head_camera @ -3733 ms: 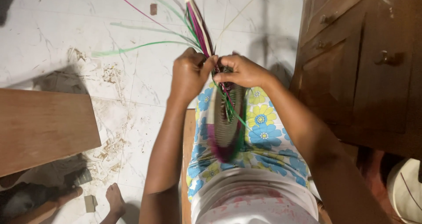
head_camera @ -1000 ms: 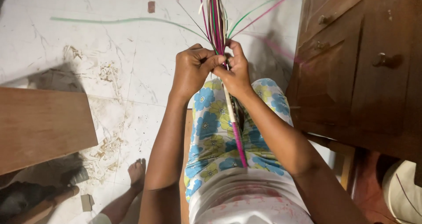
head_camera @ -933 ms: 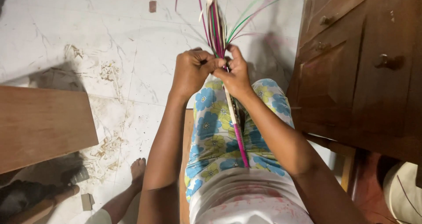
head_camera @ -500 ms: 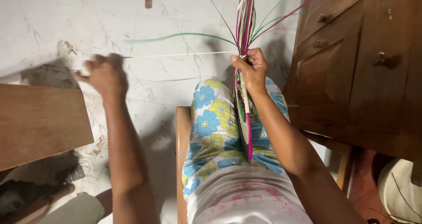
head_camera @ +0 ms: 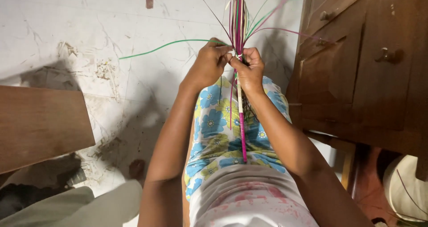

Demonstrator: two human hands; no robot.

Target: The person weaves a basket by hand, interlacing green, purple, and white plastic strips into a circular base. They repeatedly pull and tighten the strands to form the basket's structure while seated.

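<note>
My left hand [head_camera: 207,65] and my right hand [head_camera: 249,69] meet in front of me, both pinching a bundle of thin coloured strips [head_camera: 237,22] that fans upward in pink, green and pale tones. Below my hands hangs a woven pink and white band [head_camera: 242,129], running down over my lap in flowered cloth [head_camera: 218,129]. One green strip [head_camera: 160,46] arcs away to the left from my left fingers. The exact spot where the fingers grip is hidden by the hands.
A dark wooden cabinet [head_camera: 365,62] with knobs stands close on the right. A brown wooden board [head_camera: 40,124] lies at the left over the white, stained floor [head_camera: 89,35]. A pale round container [head_camera: 408,187] sits at the lower right, grey cloth [head_camera: 76,209] at the lower left.
Half a second ago my left hand was stretched far out to the left, pulling a strip. It has come back to the bundle beside my right hand, which kept its hold.
</note>
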